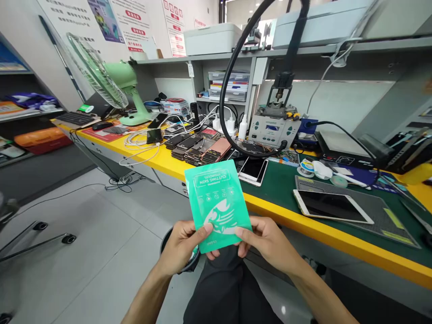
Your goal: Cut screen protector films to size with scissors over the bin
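A flat teal packet [218, 186], printed "CUTTING SKIN HYDROGEL" upside down with a white fish-like figure, is held over my lap. My left hand [184, 243] pinches its lower left part, thumb on the front face. On the lower right, my right hand [261, 238] grips it the same way, with fingers curled behind. Just beyond the packet, a white phone [254, 170] lies on the green mat near the bench edge. To the right rests a white tablet [332, 206] with a dark screen.
The yellow-edged bench [340, 243] runs across in front of me. Stacked phones [194, 150], white cables [141, 139], a green fan [124, 81] and a soldering station [272, 130] stand on it. A black hose [224, 85] arches above. A bin [185, 265] sits below the packet.
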Demonstrator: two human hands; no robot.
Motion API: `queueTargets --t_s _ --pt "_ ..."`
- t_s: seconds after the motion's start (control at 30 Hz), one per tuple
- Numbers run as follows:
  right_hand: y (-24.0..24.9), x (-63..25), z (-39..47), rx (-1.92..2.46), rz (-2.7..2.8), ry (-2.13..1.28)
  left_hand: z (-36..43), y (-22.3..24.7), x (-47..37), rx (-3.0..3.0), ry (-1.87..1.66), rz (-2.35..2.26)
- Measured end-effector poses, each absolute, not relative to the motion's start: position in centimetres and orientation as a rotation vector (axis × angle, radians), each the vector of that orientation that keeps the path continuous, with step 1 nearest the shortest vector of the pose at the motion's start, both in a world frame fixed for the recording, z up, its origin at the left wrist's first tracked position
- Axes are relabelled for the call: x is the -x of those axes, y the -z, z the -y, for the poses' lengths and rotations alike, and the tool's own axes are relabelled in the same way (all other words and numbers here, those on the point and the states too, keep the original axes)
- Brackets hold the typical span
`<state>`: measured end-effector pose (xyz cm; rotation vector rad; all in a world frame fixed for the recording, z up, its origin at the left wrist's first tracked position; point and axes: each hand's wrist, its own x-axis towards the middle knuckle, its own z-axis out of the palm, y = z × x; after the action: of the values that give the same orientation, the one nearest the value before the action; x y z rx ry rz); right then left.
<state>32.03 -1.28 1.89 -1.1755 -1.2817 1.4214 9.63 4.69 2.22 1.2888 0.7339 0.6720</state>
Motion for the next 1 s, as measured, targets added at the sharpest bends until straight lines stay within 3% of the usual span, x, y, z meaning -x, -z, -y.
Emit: queueTargets --t_s 1.0 --pt "-1.86 -32.26 2.27 1.262 1.408 -1.311 -4.53 -2.39 -9.4 -1.418 -0.682 -0.675"
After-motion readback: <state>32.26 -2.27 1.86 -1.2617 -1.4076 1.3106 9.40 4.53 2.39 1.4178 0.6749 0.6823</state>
